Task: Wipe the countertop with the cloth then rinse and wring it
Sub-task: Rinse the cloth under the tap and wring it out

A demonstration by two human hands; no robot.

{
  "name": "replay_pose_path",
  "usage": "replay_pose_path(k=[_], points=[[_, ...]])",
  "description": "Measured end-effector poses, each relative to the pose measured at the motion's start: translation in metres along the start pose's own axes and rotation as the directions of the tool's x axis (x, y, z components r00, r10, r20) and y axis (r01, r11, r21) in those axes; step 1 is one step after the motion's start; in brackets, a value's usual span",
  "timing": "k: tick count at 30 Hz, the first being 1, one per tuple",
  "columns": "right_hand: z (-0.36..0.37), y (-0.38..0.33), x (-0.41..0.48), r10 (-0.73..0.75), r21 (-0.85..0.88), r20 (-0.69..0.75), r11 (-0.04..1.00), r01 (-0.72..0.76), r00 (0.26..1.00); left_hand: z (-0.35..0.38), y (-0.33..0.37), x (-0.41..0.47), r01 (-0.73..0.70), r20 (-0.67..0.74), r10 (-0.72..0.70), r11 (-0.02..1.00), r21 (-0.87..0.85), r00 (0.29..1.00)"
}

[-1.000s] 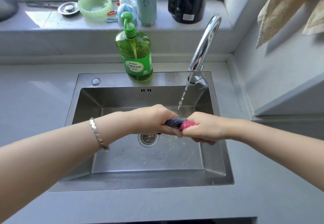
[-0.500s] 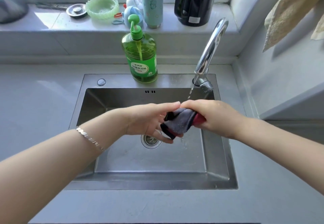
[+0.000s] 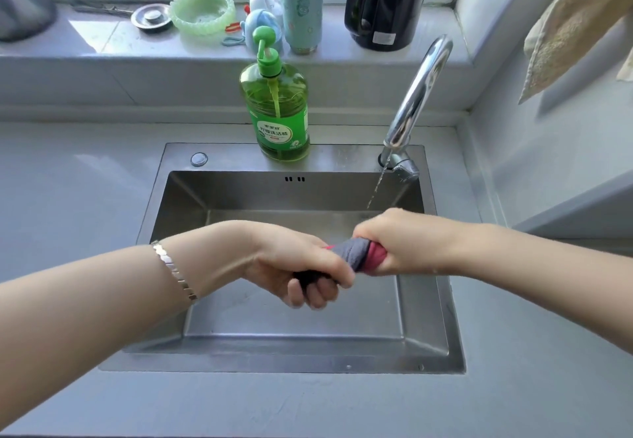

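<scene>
Cloth [image 3: 356, 255], grey with a pink-red side, bunched into a tight roll over the middle of the sink [image 3: 424, 331], well clear of the basin floor. Clenched at both ends: left hand [image 3: 301, 266] wrapped round the dark end, right hand [image 3: 397, 245] fisted on the pink end. Looks like the wringing step. Thin stream off the faucet [image 3: 416, 95], landing right by the right hand. Best bet here: twist the fists opposite ways, keep it low over the basin so drips stay inside, probably shift away from that stream so it's not re-soaking. Green dish soap bottle [image 3: 275, 108] behind the basin, label in Chinese characters, too small to read properly.
</scene>
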State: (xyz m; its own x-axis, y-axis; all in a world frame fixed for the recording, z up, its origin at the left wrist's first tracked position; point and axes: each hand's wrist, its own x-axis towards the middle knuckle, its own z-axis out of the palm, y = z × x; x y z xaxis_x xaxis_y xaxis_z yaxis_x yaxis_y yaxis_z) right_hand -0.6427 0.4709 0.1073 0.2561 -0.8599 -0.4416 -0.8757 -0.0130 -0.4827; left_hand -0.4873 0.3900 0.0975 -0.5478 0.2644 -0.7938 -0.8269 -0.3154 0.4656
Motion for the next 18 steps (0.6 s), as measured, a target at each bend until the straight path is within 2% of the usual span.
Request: replay_pose_path(k=[3,5,7,13,18], points=[[0.003,-0.005,-0.002,0.121,0.1,0.139,0.986,-0.136,0.983,0.006,0.004,-0.002,0.006,-0.223,0.078,0.936,0.353,0.972],[0.004,-0.006,-0.001,0.176,0.167,0.179,0.964,-0.206,0.968,0.009,0.013,-0.002,0.035,-0.32,0.213,0.782,0.622,0.923],[0.004,-0.005,0.001,0.216,0.299,0.237,0.912,-0.282,0.947,0.011,0.02,0.0,0.091,-0.369,0.326,0.63,0.771,0.871],[0.017,0.001,-0.004,0.195,0.694,0.34,0.609,-0.385,0.92,0.012,0.017,0.008,0.081,-0.314,0.561,0.401,0.912,0.766],[0.024,0.001,-0.009,0.161,0.831,0.368,0.386,-0.402,0.916,0.009,0.012,0.018,0.027,-0.277,0.65,0.368,0.929,0.708]])
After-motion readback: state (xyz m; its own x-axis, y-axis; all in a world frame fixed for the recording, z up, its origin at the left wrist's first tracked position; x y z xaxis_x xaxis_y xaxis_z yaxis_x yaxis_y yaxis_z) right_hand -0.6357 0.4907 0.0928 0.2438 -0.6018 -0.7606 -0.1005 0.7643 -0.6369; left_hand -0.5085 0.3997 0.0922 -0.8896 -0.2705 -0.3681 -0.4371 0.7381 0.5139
